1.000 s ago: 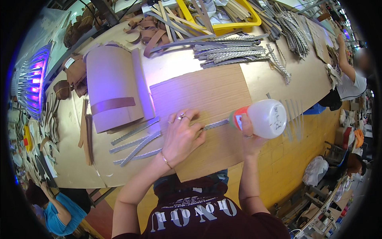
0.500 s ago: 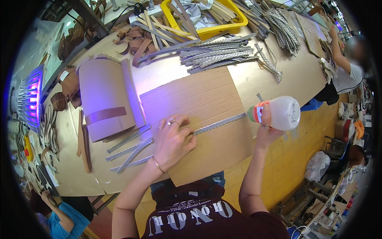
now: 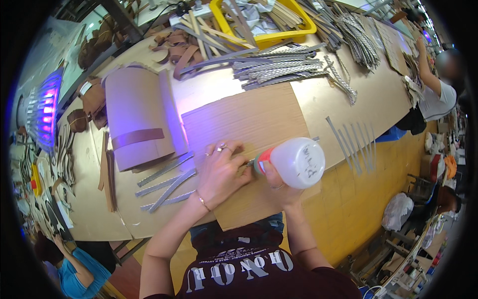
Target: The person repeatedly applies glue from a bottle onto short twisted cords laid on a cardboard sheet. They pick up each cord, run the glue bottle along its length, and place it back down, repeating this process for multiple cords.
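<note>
My right hand [image 3: 285,192] grips a white squeeze bottle [image 3: 302,162] with a red label, tilted so that its nozzle end points left toward my left fingers. My left hand [image 3: 225,172], wearing rings and a bracelet, rests on a brown cardboard sheet [image 3: 249,113]. Its thumb and fingertips are pinched on a grey braided strip that lies across the cardboard. Most of that strip is hidden behind the bottle; its right end [image 3: 316,139] shows beyond it. Several similar short strips [image 3: 169,185] lie left of my left wrist.
A curved brown sheet [image 3: 137,112] with a dark band stands at left, near a purple-lit lamp [image 3: 47,112]. Bundled grey braids [image 3: 281,67] and a yellow basket [image 3: 294,34] lie at the back. Several thin strips [image 3: 351,147] overhang the right table edge. Other people sit at both sides.
My right hand has brought the bottle leftward along the strip, from its right end to beside my left fingertips. Thin strips at the right edge are uncovered. My left hand keeps its pinch.
</note>
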Motion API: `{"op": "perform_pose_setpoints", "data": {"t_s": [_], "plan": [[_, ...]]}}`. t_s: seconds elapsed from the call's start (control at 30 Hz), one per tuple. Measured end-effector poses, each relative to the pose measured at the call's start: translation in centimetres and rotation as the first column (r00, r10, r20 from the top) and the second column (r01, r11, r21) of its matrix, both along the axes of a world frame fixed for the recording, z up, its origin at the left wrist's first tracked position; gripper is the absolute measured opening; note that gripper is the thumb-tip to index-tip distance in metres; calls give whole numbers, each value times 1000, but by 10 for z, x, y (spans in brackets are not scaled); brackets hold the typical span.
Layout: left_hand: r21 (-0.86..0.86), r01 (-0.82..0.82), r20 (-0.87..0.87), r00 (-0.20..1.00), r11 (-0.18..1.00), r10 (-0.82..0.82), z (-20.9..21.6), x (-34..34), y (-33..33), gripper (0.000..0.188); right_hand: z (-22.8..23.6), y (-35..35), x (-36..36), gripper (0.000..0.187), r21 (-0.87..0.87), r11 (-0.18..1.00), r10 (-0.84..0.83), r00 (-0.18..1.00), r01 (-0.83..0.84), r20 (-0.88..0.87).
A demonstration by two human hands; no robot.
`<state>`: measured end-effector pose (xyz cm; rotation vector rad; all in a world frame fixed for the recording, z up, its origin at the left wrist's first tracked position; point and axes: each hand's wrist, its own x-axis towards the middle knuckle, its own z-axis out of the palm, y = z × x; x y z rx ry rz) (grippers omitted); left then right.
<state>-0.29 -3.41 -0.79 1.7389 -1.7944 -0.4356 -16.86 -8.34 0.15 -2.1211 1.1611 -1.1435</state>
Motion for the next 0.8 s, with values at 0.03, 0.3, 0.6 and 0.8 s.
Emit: {"op": "perform_pose_setpoints", "data": {"t_s": [0.03, 0.3, 0.6, 0.8], "plan": [[11, 18, 6, 1000, 1000, -18, 0, 0, 0, 14, -9, 6, -3, 18, -62, 998, -1, 999, -2, -52], [21, 15, 168, 986, 1000, -19, 15, 4, 30, 12, -45, -12, -50, 40, 323, 933, -342, 663, 158, 665], [225, -226, 239, 956, 948, 171, 43, 55, 161, 15, -37, -14, -53, 42, 355, 915, -380, 711, 194, 592], [279, -359, 399, 887, 891, 232, 49, 113, 220, 21, -33, -3, -28, 35, 317, 942, -280, 782, 112, 556]]}}
